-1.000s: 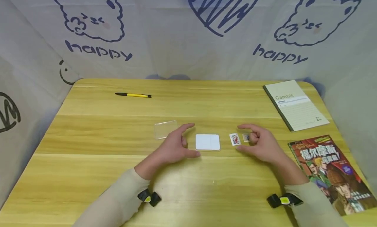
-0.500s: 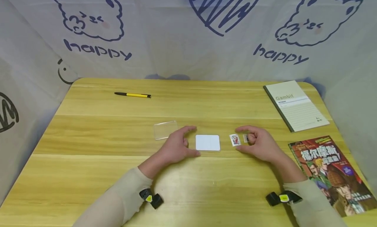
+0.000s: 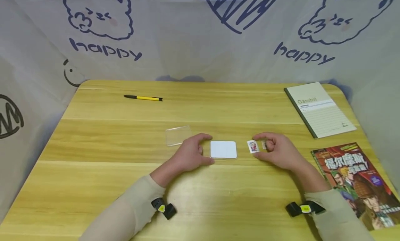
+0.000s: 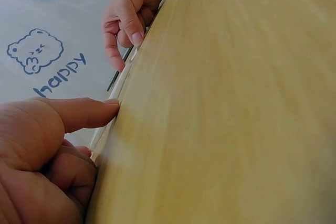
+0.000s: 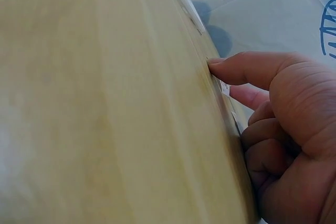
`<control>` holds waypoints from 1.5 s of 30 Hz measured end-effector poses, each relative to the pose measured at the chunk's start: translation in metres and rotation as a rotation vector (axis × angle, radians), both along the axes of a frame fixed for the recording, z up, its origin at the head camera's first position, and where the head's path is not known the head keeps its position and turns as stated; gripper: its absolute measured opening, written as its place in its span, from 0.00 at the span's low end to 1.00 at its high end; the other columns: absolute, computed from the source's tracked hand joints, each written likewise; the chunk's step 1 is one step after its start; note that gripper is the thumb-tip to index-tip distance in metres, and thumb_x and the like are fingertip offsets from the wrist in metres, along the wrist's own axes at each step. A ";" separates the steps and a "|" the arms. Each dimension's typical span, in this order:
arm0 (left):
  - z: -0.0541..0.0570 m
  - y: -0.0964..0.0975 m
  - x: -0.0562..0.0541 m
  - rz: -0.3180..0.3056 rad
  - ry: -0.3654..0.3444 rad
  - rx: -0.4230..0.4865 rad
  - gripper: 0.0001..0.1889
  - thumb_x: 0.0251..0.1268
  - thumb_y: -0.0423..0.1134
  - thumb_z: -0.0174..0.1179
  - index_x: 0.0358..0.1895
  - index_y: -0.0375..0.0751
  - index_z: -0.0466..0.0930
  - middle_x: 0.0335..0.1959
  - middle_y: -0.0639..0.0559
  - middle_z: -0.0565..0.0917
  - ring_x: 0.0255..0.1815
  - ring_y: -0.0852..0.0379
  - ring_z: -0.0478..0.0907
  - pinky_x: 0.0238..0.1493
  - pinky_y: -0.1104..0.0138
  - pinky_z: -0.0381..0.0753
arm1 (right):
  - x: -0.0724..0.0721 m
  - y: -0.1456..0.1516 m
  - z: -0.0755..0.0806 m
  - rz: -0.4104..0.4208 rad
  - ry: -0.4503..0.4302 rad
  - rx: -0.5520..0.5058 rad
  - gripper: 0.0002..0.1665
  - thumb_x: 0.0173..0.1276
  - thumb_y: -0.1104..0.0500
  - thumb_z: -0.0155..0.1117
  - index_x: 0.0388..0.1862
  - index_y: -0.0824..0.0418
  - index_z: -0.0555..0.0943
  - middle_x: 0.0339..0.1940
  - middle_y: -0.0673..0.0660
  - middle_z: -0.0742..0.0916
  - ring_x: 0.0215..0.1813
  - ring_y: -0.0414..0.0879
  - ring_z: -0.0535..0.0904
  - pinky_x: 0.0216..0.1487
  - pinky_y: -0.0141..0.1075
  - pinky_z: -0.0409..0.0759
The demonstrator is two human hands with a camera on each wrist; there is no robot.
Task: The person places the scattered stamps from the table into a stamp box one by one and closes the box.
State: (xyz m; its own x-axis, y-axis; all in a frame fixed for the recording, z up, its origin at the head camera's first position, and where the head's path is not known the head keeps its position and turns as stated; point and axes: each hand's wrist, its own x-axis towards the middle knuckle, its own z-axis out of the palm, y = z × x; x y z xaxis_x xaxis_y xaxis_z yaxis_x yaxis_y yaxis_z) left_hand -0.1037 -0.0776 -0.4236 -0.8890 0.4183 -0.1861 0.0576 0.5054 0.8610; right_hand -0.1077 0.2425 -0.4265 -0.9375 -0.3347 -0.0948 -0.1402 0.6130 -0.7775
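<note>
In the head view a flat white rectangle (image 3: 223, 149) with rounded corners lies mid-table. My left hand (image 3: 192, 154) is at its left end, thumb and index finger spread by its two left corners, other fingers curled under. Behind that hand lies a clear plastic rectangle (image 3: 177, 136), partly covered by it. My right hand (image 3: 279, 150) rests farther right, thumb and index finger apart on either side of a small playing card (image 3: 253, 146) with a colourful figure. A second small card (image 3: 264, 144) shows only partly beside its curled fingers. The right thumb (image 5: 223, 69) lies low at the tabletop.
A yellow and black pen (image 3: 143, 98) lies at the back left of the wooden table (image 3: 125, 140). At the right are a notebook (image 3: 322, 112) and, nearer, a colourful comic-style book (image 3: 356, 182), beside the right forearm. A white cloth with drawings (image 3: 203, 53) hangs behind.
The whole head view has shifted slightly, so the table appears a little higher and farther right. The left hand has edged slightly right toward the white rectangle; the right hand stays by the card.
</note>
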 end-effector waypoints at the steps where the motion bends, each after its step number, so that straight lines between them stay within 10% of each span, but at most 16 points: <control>1: 0.000 0.001 0.000 -0.001 0.003 -0.002 0.38 0.51 0.35 0.78 0.67 0.35 0.71 0.16 0.56 0.66 0.15 0.61 0.61 0.22 0.66 0.65 | 0.000 0.000 0.001 0.001 -0.001 0.000 0.26 0.57 0.57 0.80 0.55 0.59 0.83 0.16 0.47 0.60 0.20 0.40 0.55 0.38 0.40 0.67; 24: -0.001 0.001 0.002 0.013 -0.002 -0.013 0.34 0.52 0.36 0.77 0.65 0.37 0.74 0.17 0.55 0.67 0.16 0.61 0.61 0.22 0.66 0.65 | 0.003 0.003 -0.001 -0.010 0.050 -0.017 0.23 0.57 0.53 0.81 0.50 0.56 0.85 0.14 0.45 0.60 0.18 0.39 0.54 0.36 0.38 0.69; 45: 0.002 0.003 0.002 0.020 -0.010 -0.009 0.34 0.53 0.34 0.77 0.65 0.37 0.74 0.16 0.55 0.67 0.15 0.61 0.61 0.20 0.66 0.63 | 0.015 -0.042 0.005 -0.078 0.125 -0.250 0.23 0.52 0.59 0.83 0.48 0.58 0.86 0.14 0.47 0.60 0.18 0.39 0.53 0.24 0.35 0.62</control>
